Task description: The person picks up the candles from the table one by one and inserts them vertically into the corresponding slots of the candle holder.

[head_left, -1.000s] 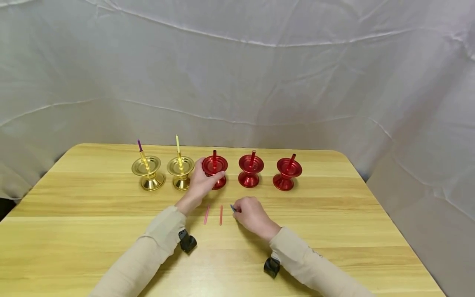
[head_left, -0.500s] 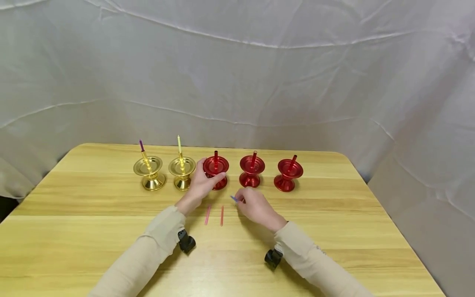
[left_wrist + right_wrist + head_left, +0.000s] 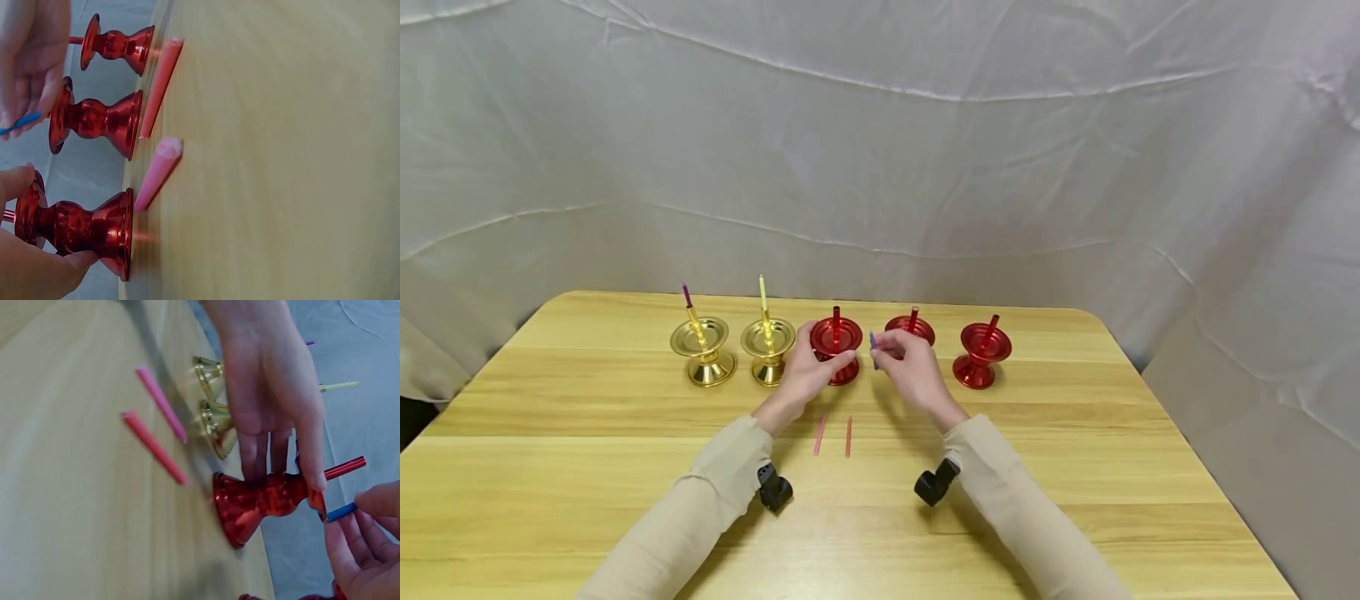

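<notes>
Gripping the leftmost red holder (image 3: 844, 336) between thumb and fingers of the left hand (image 3: 805, 372); pinching the blue candle (image 3: 872, 340), nearly upright, with the right hand (image 3: 916, 368), just right of that holder. Holding both hands near each other but apart, beyond a pink candle (image 3: 819, 435) and a red candle (image 3: 848, 437) on the table (image 3: 1075, 433).

The pinched candle (image 3: 342, 512) is blue — the middle holder (image 3: 837, 337) red.
</notes>
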Demonstrator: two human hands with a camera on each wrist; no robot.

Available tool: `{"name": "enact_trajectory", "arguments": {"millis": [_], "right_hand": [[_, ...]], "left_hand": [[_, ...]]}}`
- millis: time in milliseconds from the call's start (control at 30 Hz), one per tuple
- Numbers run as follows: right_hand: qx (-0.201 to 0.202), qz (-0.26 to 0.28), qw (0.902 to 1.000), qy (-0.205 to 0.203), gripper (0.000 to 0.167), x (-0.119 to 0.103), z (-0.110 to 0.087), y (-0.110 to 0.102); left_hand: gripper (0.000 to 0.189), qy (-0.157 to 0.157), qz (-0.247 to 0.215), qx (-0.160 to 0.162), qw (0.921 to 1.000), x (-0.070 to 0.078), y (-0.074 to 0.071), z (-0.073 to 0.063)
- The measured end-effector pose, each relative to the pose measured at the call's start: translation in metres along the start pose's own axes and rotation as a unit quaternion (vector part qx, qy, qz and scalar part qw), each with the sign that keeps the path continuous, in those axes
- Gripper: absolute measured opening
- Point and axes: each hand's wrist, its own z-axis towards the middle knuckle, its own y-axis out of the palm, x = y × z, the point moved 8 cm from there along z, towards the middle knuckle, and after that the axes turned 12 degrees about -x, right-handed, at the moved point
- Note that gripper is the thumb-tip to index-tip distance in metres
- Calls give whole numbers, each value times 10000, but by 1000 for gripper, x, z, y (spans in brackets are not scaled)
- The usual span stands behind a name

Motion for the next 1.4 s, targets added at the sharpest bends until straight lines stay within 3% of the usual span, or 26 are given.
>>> {"name": "enact_trajectory", "arguments": {"millis": [333, 500, 733, 1400], "right_hand": [[284, 243, 9990, -232, 18, -31, 30, -4], [291, 443, 9977, -427, 19, -46, 45, -4], [190, 456, 9982, -334, 21, -58, 57, -1], [-26, 294, 9994, -189, 18, -50, 67, 9]], "left_hand": [[81, 72, -34, -24, 10000, 0, -2, 0], [80, 73, -61, -59, 9999, 1, -3, 0], [77, 111, -71, -57, 9999, 2, -2, 2], [76, 91, -96, -123, 9998, 0, 0, 3]]}}
